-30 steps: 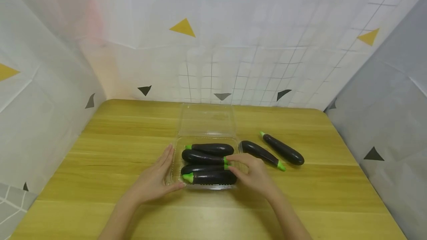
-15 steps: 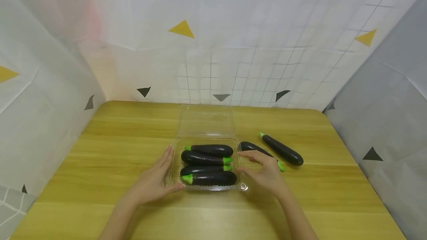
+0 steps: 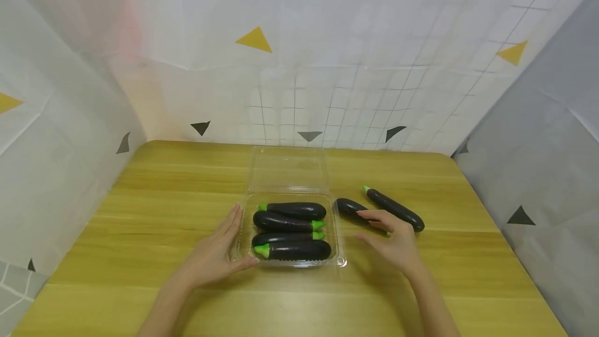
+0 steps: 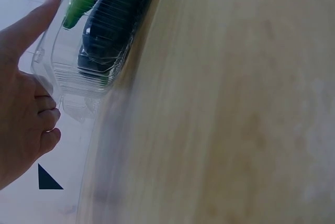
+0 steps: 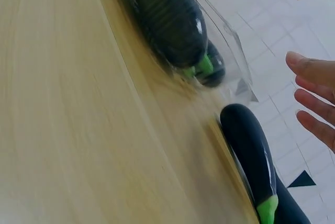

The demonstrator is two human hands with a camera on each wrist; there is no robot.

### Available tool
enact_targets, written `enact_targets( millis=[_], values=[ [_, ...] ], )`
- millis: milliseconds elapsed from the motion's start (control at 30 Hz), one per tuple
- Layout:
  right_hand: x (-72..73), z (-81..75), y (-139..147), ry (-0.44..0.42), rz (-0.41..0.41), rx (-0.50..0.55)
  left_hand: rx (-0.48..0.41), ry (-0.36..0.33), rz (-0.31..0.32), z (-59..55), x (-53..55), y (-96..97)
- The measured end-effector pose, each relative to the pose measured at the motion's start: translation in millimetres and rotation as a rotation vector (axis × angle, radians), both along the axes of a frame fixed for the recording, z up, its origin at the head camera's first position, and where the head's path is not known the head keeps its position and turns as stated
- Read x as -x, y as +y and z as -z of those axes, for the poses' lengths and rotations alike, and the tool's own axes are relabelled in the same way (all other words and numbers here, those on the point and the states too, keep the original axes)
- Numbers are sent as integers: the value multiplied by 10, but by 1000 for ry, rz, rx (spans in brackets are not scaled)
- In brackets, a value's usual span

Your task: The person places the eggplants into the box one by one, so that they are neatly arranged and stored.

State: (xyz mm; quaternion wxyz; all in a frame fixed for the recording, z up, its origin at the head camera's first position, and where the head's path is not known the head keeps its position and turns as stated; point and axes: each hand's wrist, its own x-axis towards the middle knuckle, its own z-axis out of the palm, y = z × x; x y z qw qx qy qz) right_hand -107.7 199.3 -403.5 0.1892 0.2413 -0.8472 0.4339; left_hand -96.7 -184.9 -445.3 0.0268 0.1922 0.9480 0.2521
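Observation:
Several dark eggplants (image 3: 289, 221) with green stems lie side by side in a clear plastic clamshell container (image 3: 338, 243), its lid (image 3: 289, 169) folded back. My left hand (image 3: 212, 254) rests straight fingers along the container's left side, thumb at its front left corner. To the container's right, my right hand (image 3: 393, 238) hovers with fingers parted and nothing between them. It partly covers a loose eggplant (image 3: 348, 207) beside the container. Beyond that lies a second loose eggplant (image 3: 395, 208). The right wrist view shows this hand (image 5: 316, 90) apart from the nearer loose eggplant (image 5: 248, 148).
The wooden table (image 3: 299, 306) extends around the container on all sides. White patterned sheets (image 3: 224, 92) stand behind the table and along its left and right sides.
My right hand has let go of an eggplant's green stem in the container and moved right, over the nearer loose eggplant. The left hand has stayed at the container.

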Motion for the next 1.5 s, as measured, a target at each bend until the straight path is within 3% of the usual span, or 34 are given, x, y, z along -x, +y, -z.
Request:
enact_targets(
  millis=[233, 333, 533, 800, 967, 1233, 1367, 1500],
  values=[
    [-30, -8, 106, 39, 71, -14, 10, -2, 0, 3, 5, -3],
    [13, 84, 188, 40, 71, -16, 11, -4, 0, 9, 9, -6],
    [137, 355, 394, -31, 74, 20, 12, -9, -1, 17, 11, -9],
    [164, 389, 513, -106, 45, 72, 5, -9, -3, 23, 7, -13],
    [174, 432, 570, -184, 69, 107, 5, -8, 1, 27, 10, -13],
    [253, 511, 615, -273, 149, 33, 3, -3, 4, 21, 16, -19],
    [300, 556, 601, -264, 169, -30, 9, -4, 5, 28, 20, -16],
    [335, 599, 581, -222, 144, -8, 17, -5, 3, 25, 15, -14]
  ],
)
